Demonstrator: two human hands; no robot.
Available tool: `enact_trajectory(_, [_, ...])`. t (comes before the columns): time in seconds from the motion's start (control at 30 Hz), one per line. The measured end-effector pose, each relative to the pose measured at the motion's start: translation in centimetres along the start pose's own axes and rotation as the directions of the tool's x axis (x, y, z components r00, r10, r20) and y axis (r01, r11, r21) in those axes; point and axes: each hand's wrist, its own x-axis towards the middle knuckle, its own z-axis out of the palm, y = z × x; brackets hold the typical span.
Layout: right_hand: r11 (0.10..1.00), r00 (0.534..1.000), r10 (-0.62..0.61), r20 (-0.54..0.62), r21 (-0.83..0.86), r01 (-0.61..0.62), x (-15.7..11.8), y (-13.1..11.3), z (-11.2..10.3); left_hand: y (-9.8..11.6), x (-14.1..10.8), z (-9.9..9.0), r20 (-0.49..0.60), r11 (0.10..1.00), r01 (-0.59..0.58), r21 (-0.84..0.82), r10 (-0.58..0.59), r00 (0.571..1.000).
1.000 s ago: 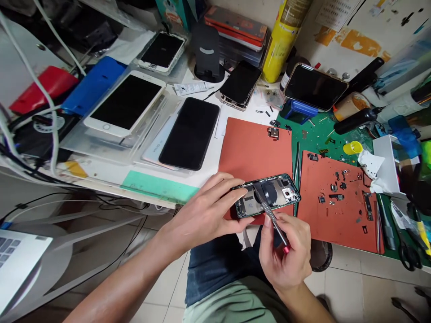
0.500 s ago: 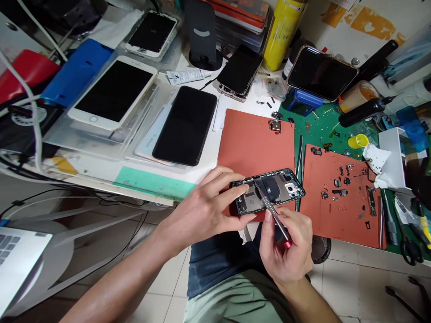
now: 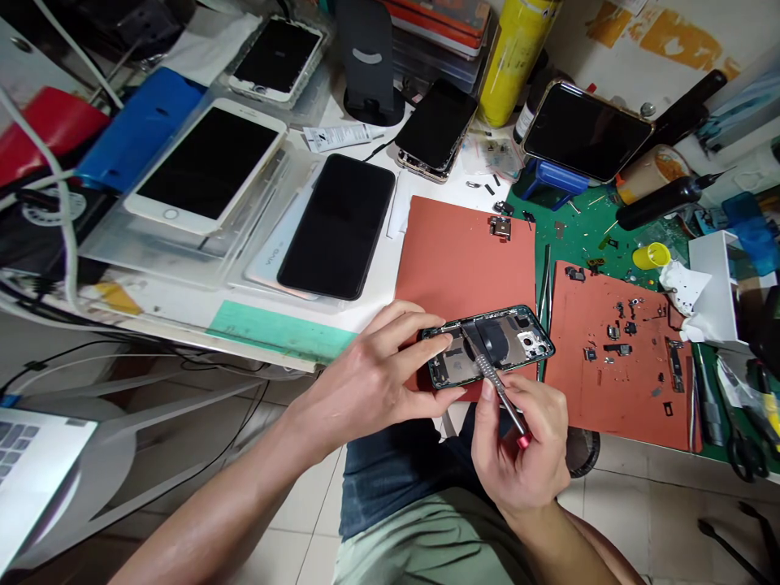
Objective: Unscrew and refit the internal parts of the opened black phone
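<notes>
Gripping a slim metal tool (image 3: 500,393) in closed fingers, the right hand (image 3: 539,455) holds its tip inside the phone housing (image 3: 503,344); the left hand (image 3: 381,370), fingers parted, pinches the housing's left end over the left red mat (image 3: 466,252). Little differs from a second ago, suggesting continued work there.

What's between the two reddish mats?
In the head view, a strip of green mat with thin tools, probably tweezers, lying along it; the open phone hides part of the gap.
</notes>
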Motion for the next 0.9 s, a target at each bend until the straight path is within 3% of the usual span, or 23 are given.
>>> enact_trajectory(0.57, [1.0,1.0,-0.006,0.019,-0.002,0.006,0.2,0.0,-0.1,-0.3,-0.2,0.1,0.006,1.0,-0.014,0.009,0.014,1.0])
enact_trajectory(0.9, [0.992,0.989,-0.119,0.087,-0.033,0.122,1.9,-0.4,-0.6,-0.1,-0.1,0.1,-0.012,1.0,0.004,-0.018,-0.004,1.0])
